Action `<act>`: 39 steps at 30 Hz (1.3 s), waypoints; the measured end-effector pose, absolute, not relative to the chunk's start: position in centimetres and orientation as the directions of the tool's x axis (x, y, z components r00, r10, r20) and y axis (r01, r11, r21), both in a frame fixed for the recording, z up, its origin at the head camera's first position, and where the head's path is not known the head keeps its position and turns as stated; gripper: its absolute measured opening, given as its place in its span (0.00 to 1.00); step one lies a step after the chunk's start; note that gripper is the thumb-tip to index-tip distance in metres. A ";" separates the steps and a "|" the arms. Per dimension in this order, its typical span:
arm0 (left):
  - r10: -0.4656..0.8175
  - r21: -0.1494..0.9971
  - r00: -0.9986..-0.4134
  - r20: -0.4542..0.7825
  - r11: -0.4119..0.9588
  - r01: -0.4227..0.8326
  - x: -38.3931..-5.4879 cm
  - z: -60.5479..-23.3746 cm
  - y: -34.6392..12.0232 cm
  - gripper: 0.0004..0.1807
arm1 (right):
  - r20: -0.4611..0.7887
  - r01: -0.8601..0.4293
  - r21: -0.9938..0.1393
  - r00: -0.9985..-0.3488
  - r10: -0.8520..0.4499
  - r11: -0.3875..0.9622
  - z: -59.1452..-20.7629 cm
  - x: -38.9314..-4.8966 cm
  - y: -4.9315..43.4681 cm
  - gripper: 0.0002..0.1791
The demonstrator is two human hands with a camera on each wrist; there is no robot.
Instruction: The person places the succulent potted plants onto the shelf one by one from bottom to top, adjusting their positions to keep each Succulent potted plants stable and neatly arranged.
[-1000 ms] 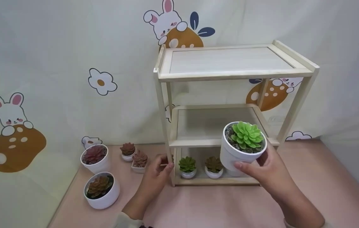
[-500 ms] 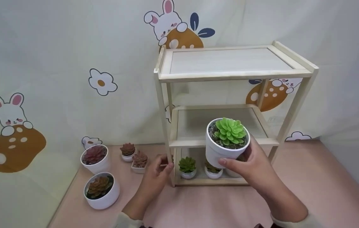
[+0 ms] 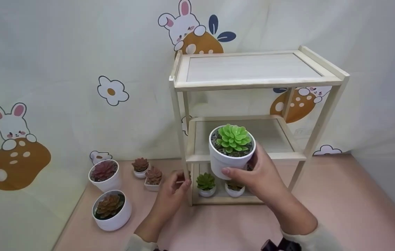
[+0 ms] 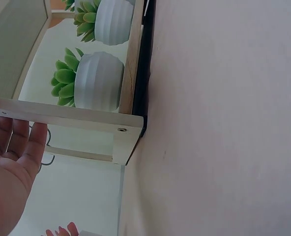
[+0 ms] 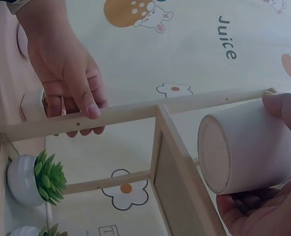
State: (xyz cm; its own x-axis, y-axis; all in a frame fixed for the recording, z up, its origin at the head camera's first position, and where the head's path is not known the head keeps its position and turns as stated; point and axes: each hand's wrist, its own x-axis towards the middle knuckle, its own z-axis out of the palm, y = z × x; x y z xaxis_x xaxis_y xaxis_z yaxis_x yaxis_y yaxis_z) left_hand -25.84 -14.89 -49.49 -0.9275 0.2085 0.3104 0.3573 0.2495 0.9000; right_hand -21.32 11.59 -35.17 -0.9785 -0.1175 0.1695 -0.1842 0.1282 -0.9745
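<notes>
My right hand [image 3: 262, 176] grips a white pot with a bright green succulent [image 3: 233, 138] by its side, thumb in front. The pot hangs before the middle board of a wooden shelf rack [image 3: 258, 85]; in the right wrist view the bare underside of the white pot [image 5: 244, 147] shows. My left hand [image 3: 170, 195] holds the rack's front left post, the thumb on one side and fingers [image 5: 72, 105] behind it. On the bottom board stand a small green succulent [image 3: 206, 184] and a brownish one [image 3: 235, 188], partly hidden by the held pot. Another pot there is hidden now.
Left of the rack, two larger white pots stand on the pink table: one with a dark red succulent [image 3: 104, 174], one with a brown succulent [image 3: 112, 211]. Two small reddish succulents [image 3: 140, 167] are beside the post. A printed cloth [image 3: 61, 62] hangs behind.
My right hand has carried the green succulent pot left and slightly up, from the rack's right side to its middle. The left hand stays on the post.
</notes>
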 end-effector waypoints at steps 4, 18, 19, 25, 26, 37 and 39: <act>0.209 0.904 -0.927 0.311 0.237 0.357 -25.8 -49.6 -14.8 0.18 | 0.147 -0.162 -0.972 -0.985 -0.096 0.171 -35.2 -21.5 10.8 0.54; 0.198 0.902 -0.928 0.315 0.241 0.358 -25.9 -49.4 -14.6 0.18 | 0.151 -0.156 -0.957 -0.988 -0.038 0.245 -34.9 -22.4 9.1 0.55; 0.197 0.902 -0.928 0.316 0.241 0.358 -25.9 -49.5 -14.6 0.18 | 0.151 -0.154 -0.956 -0.988 -0.034 0.250 -34.9 -22.4 9.0 0.55; 0.191 0.900 -0.931 0.311 0.256 0.353 -25.8 -49.6 -14.8 0.18 | 0.153 -0.152 -0.950 -0.988 -0.017 0.271 -34.6 -22.6 8.3 0.55; 0.191 0.901 -0.932 0.308 0.255 0.350 -25.8 -49.6 -14.8 0.18 | 0.157 -0.155 -0.950 -0.988 -0.015 0.271 -34.6 -22.7 8.2 0.55; 0.192 0.906 -0.936 0.296 0.253 0.339 -25.8 -49.4 -14.7 0.16 | 0.196 -0.182 -0.941 -0.980 0.023 0.286 -34.8 -23.2 7.4 0.52; 0.192 0.905 -0.935 0.298 0.256 0.340 -25.9 -49.4 -14.8 0.17 | 0.200 -0.182 -0.939 -0.979 0.033 0.291 -34.8 -23.1 7.2 0.51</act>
